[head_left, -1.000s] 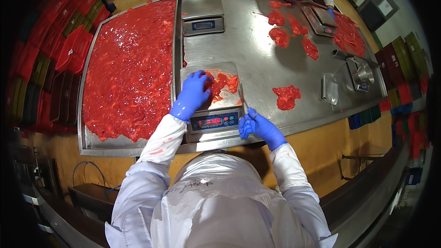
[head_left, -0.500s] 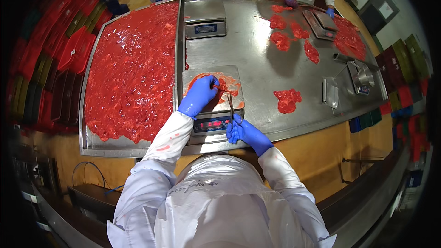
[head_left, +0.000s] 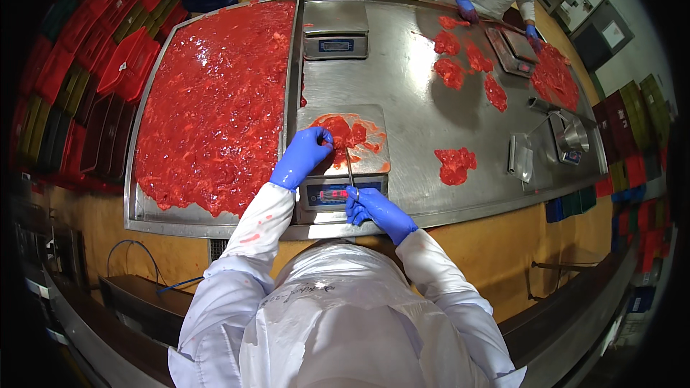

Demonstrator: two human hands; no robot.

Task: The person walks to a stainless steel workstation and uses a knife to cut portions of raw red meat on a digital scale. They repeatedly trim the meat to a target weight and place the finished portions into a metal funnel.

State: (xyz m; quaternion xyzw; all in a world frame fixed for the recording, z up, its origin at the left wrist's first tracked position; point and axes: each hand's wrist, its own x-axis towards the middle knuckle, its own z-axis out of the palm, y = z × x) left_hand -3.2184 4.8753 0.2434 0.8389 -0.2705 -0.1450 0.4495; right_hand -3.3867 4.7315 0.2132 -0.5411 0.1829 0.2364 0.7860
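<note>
A red, wet piece of raw meat [head_left: 338, 131] lies spread over the smeared steel pan [head_left: 370, 112] of a scale with a lit display [head_left: 332, 195]. My left hand [head_left: 305, 156], in a blue glove, is closed with its fingertips at the meat's left edge, pinching it. Below the pan's front right part, my right hand [head_left: 374, 210], also gloved in blue, is closed around a thin metal tool [head_left: 350, 167]. The tool's tip reaches up to the meat's lower edge; I cannot make out the tip's exact shape.
A wide mass of red meat [head_left: 215, 100] fills the tray on the left, behind a raised metal divider [head_left: 292, 86]. Another scale [head_left: 336, 45] stands farther back. Separate meat pieces [head_left: 455, 165] lie to the right. A co-worker's gloved hand [head_left: 467, 9] is at the far edge, near a scale [head_left: 510, 50].
My left hand has shifted left and slightly down, off the middle of the meat. My right hand and the tool have moved slightly left and down. The view has shifted a little.
</note>
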